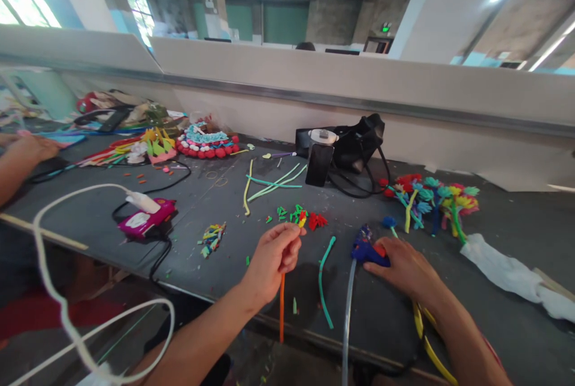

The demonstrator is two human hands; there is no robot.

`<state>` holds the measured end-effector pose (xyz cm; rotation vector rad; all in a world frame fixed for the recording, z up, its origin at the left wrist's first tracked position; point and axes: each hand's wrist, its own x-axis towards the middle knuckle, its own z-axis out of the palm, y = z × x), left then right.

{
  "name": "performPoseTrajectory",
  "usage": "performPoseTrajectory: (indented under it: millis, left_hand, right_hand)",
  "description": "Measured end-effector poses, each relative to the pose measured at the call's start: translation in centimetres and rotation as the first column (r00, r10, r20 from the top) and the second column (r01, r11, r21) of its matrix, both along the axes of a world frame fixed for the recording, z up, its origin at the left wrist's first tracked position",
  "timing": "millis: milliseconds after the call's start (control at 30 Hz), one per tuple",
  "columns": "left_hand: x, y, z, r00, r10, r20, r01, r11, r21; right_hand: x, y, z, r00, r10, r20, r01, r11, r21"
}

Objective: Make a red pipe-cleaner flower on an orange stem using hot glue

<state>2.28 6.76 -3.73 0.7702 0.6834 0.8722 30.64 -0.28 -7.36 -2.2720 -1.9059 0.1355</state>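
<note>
My left hand (275,260) is closed in a pinch on an orange pipe-cleaner stem (282,308). A small yellow-and-red tip (302,218) pokes up above the fingers, and the stem hangs down past the table's front edge. To the right, my right hand (406,263) grips a blue hot glue gun (371,252) low over the table. From its back end a long clear glue stick (349,314) runs toward me. Between the hands lies a curved teal pipe cleaner (321,278). Small green pieces (296,213) and red pieces (318,221) are heaped just beyond my left hand.
Pipe-cleaner flowers (431,197) lie at right beside a white-wrapped bundle (498,269). A phone (319,164) leans before a black bag (359,140). Left are a magenta power strip (148,218), its white cable (63,290), mixed cut pieces (212,239) and another person's arm (27,161).
</note>
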Motion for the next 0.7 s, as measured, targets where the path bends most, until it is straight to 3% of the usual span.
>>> performPoseTrajectory:
  millis: [167,400,567,700]
  left_hand:
    - [0.2,0.0,-0.2,1.000,-0.023,-0.004,0.023,1.000,-0.005]
    - [0.6,0.1,-0.5,1.000,-0.027,-0.002,0.027,1.000,-0.006]
    - [0.7,0.1,-0.6,0.999,-0.031,-0.013,0.031,0.999,-0.027]
    - [0.8,0.1,-0.6,1.000,-0.027,-0.013,0.027,0.999,-0.032]
  right_hand:
    - [-2.1,2.5,1.8,0.993,0.009,-0.121,0.010,0.988,0.153]
    - [-7.2,9.7,1.9,0.983,0.070,-0.170,-0.051,0.992,0.115]
    - [-8.3,10.7,0.9,0.962,0.071,-0.262,-0.051,0.995,0.083]
    - [-8.4,10.3,0.7,0.906,0.002,-0.423,0.042,0.995,0.096]
